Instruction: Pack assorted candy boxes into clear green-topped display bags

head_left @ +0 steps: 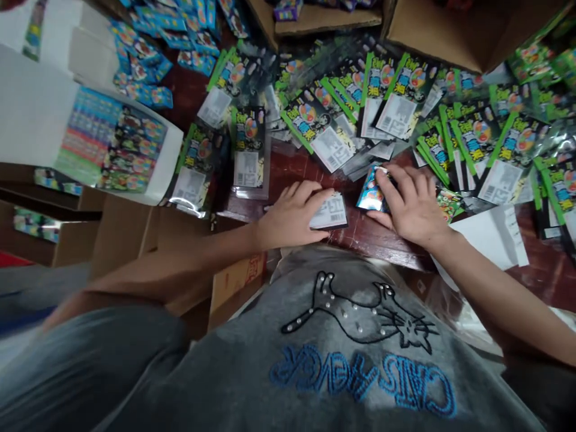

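Observation:
Near the table's front edge, my left hand (294, 216) is wrapped round a flat packet (330, 211) whose white printed label faces up. Its thumb and fingers lie on the packet's left part and hide it. To the right, my right hand (411, 204) grips small blue shiny packets (372, 191) between thumb and fingers. How many packets it holds cannot be made out. A green and red packet (449, 204) lies beside the right hand, partly covered by it. The two hands are apart.
Many black and green packages (321, 126) lie across the dark red table (288, 161). At the left stands a white box (173, 159) with rows of coloured packets. Blue packets (148, 66) are heaped behind it. Cardboard boxes (438, 36) line the back. White paper (490, 240) lies at the right.

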`<state>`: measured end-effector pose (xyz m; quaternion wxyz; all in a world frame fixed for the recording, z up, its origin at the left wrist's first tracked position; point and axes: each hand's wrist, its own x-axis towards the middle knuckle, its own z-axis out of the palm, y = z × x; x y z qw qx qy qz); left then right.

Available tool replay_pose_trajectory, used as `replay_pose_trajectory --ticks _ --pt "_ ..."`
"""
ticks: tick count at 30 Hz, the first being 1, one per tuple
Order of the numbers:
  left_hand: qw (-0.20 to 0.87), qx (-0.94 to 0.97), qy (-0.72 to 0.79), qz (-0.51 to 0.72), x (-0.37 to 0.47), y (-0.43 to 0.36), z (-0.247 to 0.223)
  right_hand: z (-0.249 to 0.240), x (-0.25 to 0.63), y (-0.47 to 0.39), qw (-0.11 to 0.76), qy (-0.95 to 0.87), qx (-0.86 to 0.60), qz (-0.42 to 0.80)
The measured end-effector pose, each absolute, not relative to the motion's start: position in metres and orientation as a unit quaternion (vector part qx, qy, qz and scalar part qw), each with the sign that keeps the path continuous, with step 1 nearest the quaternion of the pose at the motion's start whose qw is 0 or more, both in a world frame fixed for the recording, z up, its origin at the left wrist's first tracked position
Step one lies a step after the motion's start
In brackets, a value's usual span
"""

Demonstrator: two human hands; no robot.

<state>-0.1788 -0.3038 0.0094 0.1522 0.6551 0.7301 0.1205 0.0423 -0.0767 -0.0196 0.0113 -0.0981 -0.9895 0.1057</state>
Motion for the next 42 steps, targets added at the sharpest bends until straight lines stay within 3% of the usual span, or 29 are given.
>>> replay_pose_trajectory --ticks 5,15,26,35,42 --pt "0.127 0.629 0.743 0.19 -0.17 -0.306 -0.01 -0.018 0.05 -0.103 -0.024 -0.99 -0.07 0.119" --pt "0.19 0.708 0.657 0.176 -0.187 -0.301 -0.025 -0.032 0.056 -0.103 -0.038 -0.99 0.01 0.136" --pt "0.176 0.662 0.696 0.212 -0.177 -0.303 -0.017 -0.02 0.057 -0.119 0.044 -0.979 -0.178 0.094" --pt "0.162 0.701 0.664 0.205 -0.174 -0.304 -0.024 -0.028 0.066 -0.135 0.033 -0.993 -0.034 0.106" --pt "0.173 0.701 0.673 0.157 -0.171 -0.3 -0.027 -0.027 0.067 -0.12 0.062 -0.979 -0.034 0.189"
